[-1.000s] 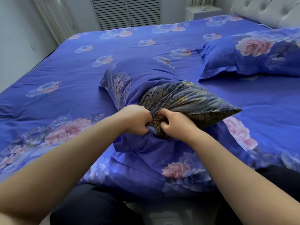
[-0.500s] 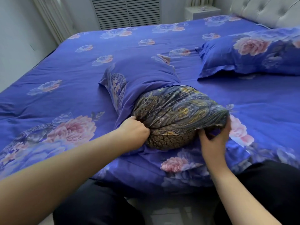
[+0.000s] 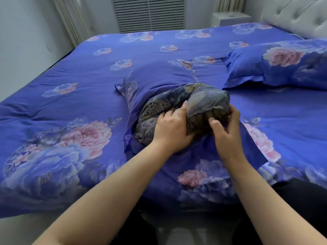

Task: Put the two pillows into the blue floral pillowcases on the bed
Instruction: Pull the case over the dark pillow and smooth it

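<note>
Both hands are closed on the exposed end of the dark paisley pillow (image 3: 178,110): the left hand (image 3: 172,129) is pressed over its near face with fingers curled into the fabric, and the right hand (image 3: 225,131) is wrapped around the bunched corner at about 3 o'clock from it, thumb on top.

Head view: the far half of the pillow is already sheathed in the second blue floral pillowcase (image 3: 159,76), which lies at the middle of the bed (image 3: 53,106), while the near half bulges out of the opening toward 6 o'clock. The lower flap of the case is spread flat beneath the hands. At 2 o'clock, a first cased pillow (image 3: 283,64) is seen resting near the tufted headboard (image 3: 300,16), so the task is judged roughly three-quarters done.

The step in hand is judged to be stuffing the remaining end inside. Next, the corner should be compressed and pushed toward 12 o'clock while the case's open edge is drawn back over it (one hand would likely have to be freed for that).

The pillow appears soft and easily crushed, its cover silky with a faint sheen and a finely patterned border. The pillowcase is a thin, smooth weave that creases readily, with pink peonies printed on blue.
</note>
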